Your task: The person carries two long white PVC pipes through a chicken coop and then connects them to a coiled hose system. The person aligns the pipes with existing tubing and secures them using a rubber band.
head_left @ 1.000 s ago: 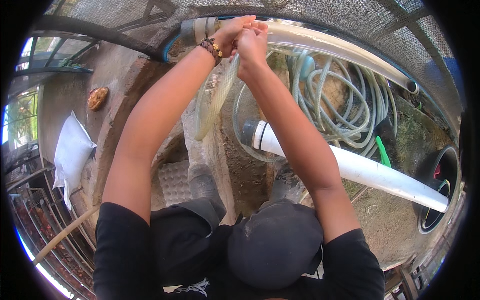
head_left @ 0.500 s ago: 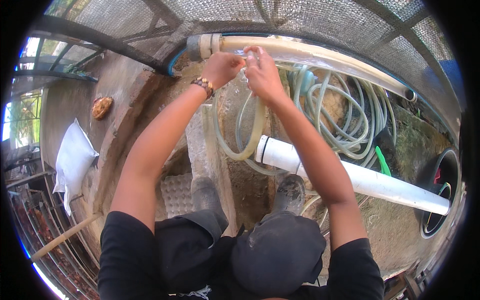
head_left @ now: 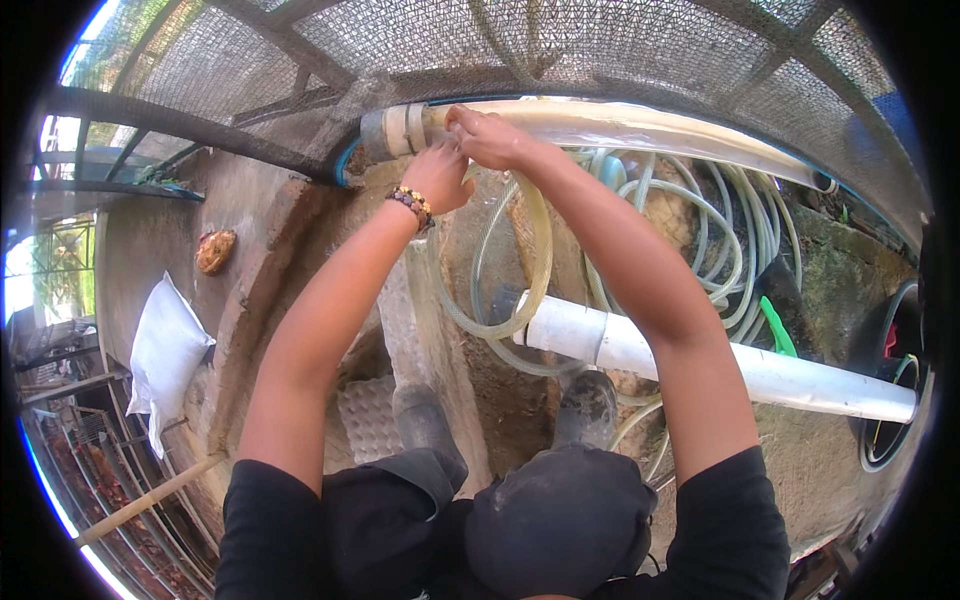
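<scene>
My left hand [head_left: 437, 180], with a beaded bracelet at the wrist, is closed on the clear hose just below the pipe's capped end. Its fingertips are partly hidden. Beside and slightly above it, my right hand [head_left: 490, 138] is bent over the same hose, fingers curled together and touching the left hand. From the hands the clear hose [head_left: 541, 245] hangs in a yellowish loop. Right behind them lies a long, cream-and-clear pipe [head_left: 610, 124] with a grey end cap [head_left: 375, 137] and pale collar. What the fingertips press on is hidden.
Coiled clear hose [head_left: 735, 250] lies on the right. A white pipe [head_left: 680, 360] slants across to a black bucket [head_left: 890, 350], near a green object [head_left: 777, 326]. Mesh netting [head_left: 620, 45] rises behind. At left are a white sack [head_left: 168, 350], a brown lump [head_left: 214, 251] and an egg tray [head_left: 368, 415].
Both hands have moved closer to the capped end of the pipe, the right hand shifting left and the left hand turning lower beneath it. The hose loop has swung slightly right.
</scene>
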A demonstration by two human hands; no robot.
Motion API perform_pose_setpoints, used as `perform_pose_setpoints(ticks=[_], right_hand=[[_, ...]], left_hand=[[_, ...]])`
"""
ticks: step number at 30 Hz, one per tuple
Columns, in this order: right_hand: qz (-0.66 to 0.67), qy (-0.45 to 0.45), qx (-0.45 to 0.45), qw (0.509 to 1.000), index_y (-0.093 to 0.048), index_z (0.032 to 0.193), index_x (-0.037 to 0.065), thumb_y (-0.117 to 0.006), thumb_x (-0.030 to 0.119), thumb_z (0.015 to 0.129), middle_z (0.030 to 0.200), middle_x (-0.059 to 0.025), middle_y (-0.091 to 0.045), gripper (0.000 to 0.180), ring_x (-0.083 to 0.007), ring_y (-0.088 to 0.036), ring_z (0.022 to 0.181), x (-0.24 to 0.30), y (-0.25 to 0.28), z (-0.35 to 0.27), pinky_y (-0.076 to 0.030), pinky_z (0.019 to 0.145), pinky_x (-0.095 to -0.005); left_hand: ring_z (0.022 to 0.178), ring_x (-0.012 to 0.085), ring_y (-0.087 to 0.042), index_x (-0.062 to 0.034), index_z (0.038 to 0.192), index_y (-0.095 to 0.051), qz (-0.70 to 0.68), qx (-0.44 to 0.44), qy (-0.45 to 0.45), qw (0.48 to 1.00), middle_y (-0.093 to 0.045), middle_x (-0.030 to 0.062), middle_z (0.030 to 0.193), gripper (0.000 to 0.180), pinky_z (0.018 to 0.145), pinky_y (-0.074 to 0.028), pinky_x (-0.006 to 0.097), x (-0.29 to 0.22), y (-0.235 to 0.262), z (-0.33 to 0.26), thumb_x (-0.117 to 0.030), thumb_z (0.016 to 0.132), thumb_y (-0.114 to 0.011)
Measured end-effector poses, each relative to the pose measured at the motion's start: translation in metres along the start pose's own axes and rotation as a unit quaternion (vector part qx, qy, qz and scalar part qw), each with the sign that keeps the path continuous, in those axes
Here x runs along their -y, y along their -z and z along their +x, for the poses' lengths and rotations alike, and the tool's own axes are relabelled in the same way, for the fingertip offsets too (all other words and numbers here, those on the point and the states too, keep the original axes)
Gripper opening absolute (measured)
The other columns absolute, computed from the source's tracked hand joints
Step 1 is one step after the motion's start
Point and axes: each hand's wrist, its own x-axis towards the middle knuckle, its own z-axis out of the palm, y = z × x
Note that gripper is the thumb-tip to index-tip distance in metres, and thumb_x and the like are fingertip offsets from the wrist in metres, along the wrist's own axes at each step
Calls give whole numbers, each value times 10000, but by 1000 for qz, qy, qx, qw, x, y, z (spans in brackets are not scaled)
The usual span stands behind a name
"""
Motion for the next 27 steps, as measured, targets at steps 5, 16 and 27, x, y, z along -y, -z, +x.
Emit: perform_pose_setpoints(ticks=[5,16,27], right_hand=[[22,49,-51,997,-463,1212,68,-321,255,1014,1126,-235,-608,308,-414,-558,1088,-17,-3,8,-421,932,-483],[-55,114,11,992,-456,1193,38,-416,122,944,1021,-255,-632,265,-426,-593,970,-28,-10,2,-450,840,-493],[-164,206,-24,964,-464,1227,14,-585,42,773,800,-210,-660,470,-433,-625,759,-32,-21,12,-491,678,-518]], left_hand=[[1058,331,-565,31,1034,-603,9,-80,-2,997,-593,192,1045,402,879,-493,448,0,-9,-2,-283,789,-656],[1176,346,-500,52,1134,-586,51,19,16,998,-593,204,1162,500,1073,-343,485,-12,-8,0,-297,782,-644],[1218,260,-507,25,1143,-638,260,46,-41,964,-615,142,1220,429,1176,-158,523,8,22,-7,-226,801,-575]])
